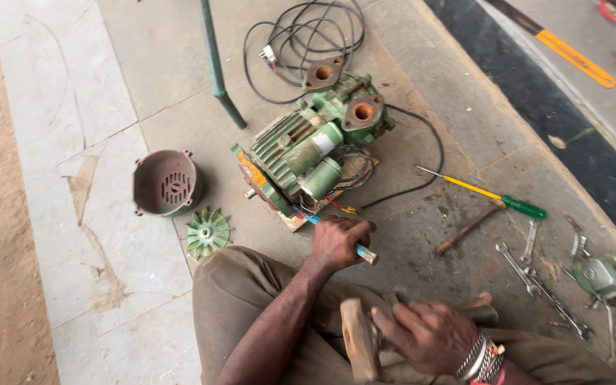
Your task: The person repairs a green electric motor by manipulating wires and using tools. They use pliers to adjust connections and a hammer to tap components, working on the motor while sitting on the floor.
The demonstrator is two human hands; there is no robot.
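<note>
A green electric pump motor (308, 150) lies on the concrete floor with its rear cover off. My left hand (336, 242) is closed around a blue-handled tool (362, 251) whose tip points at the motor's near end, by the base plate. My right hand (425, 335), with bracelets on the wrist, grips the wooden handle of a hammer (359, 342) above my lap. The hammer's head is hidden. My knee in brown trousers (244, 299) is just below the motor.
A reddish fan cover (165, 183) and a green plastic fan (207, 232) lie to the left. To the right lie a yellow-and-green screwdriver (493, 196), a rusty tool (468, 228), several wrenches (529, 267) and a green housing part (602, 276). Coiled black cable (308, 36) and a green metal leg (217, 64) are behind.
</note>
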